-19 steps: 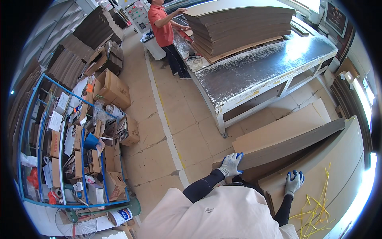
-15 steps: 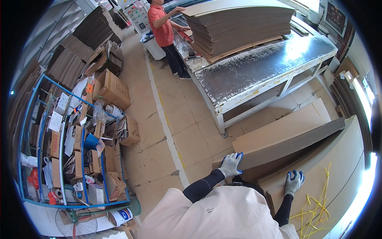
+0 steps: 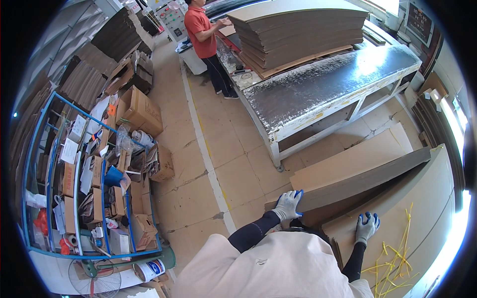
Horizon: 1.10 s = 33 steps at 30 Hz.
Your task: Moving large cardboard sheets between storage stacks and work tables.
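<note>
My left hand (image 3: 287, 205), in a grey glove with blue fingertips, is closed over the near end of a thick stack of cardboard sheets (image 3: 367, 180). That stack is tilted up on its long edge. To its right, my right hand (image 3: 367, 228), gloved alike, rests with fingers apart on a large flat cardboard sheet (image 3: 427, 198) and holds nothing. Loose yellow straps (image 3: 397, 263) lie tangled on this sheet, close to my right hand. A dark gap separates the tilted stack from the sheet. The undersides of both hands are hidden.
Ahead stands a metal-topped table (image 3: 323, 92) bearing a tall cardboard pile (image 3: 303, 39). A person in a red shirt (image 3: 200, 32) stands at its left side. A blue-framed rack (image 3: 49, 164) full of boxes is at left, with a fan (image 3: 94, 278) below it.
The person in red has drawn their raised arm down and in from the top of the pile. Both my hands and the cardboard under them stay where they were.
</note>
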Each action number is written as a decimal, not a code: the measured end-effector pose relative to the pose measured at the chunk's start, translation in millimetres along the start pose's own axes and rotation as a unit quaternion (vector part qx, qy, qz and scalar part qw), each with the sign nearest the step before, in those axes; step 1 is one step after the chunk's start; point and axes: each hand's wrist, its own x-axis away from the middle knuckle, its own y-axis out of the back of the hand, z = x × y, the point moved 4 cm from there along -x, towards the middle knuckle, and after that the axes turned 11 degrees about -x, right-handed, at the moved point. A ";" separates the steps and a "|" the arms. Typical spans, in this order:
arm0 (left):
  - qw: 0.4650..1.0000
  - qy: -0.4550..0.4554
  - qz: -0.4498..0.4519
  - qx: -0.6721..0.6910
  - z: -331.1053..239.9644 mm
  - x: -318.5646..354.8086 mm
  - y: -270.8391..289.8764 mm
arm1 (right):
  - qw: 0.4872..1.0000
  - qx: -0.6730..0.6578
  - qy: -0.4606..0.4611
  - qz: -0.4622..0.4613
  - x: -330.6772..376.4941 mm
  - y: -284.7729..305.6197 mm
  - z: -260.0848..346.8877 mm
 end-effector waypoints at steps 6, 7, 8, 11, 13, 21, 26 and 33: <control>1.000 0.000 0.003 -0.001 -0.6 -0.7 0.2 | 1.000 -0.003 -0.002 0.001 -0.7 2.0 2.3; 1.000 0.003 0.007 0.007 -1.0 -0.9 1.7 | 1.000 -0.003 -0.001 0.001 -1.1 2.9 3.4; 1.000 0.007 0.010 0.016 -1.6 -1.0 3.2 | 1.000 -0.002 -0.002 0.001 -0.7 2.7 2.4; 1.000 0.002 0.007 0.009 -0.7 -0.9 2.1 | 1.000 0.000 -0.003 -0.001 -0.1 1.2 1.0; 1.000 -0.001 0.002 0.002 -0.5 -0.9 1.3 | 1.000 0.000 -0.002 -0.004 -0.1 1.9 2.2; 0.999 0.014 0.024 0.018 -2.4 -1.1 5.6 | 1.000 -0.001 -0.007 -0.001 0.0 2.4 1.9; 0.999 0.015 0.024 0.021 -2.3 -0.9 6.2 | 1.000 0.003 0.001 -0.001 0.4 -0.8 -3.1; 0.999 0.016 0.012 0.026 -0.7 -0.1 1.6 | 1.000 -0.002 0.000 -0.004 0.3 -2.4 -3.7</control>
